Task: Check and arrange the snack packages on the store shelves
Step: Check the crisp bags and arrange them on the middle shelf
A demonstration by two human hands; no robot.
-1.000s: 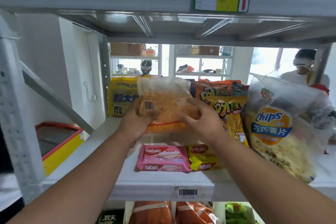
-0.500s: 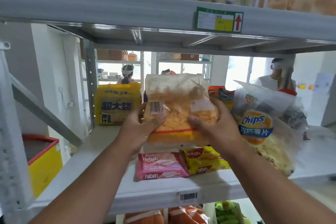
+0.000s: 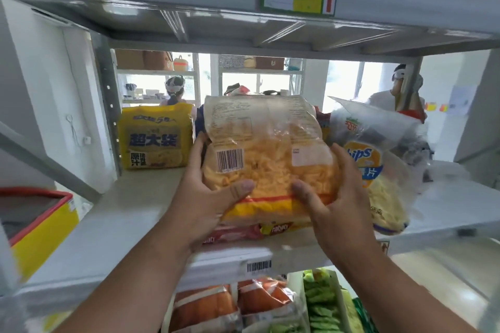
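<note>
While both hands clamp it, left hand [image 3: 205,197] and right hand [image 3: 335,197], snack bag [image 3: 265,154] upright; below grip, wafer packs [image 3: 243,232]; rightward, chips bag [image 3: 384,170].

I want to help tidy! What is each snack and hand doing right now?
Clear snack bag: held up, barcode side facing us.
Left hand: grips the bag.
Right hand: grips the bag.
Yellow bag: standing upright.
Chips bag: leaning.
Pink wafer pack: lying flat.
</note>
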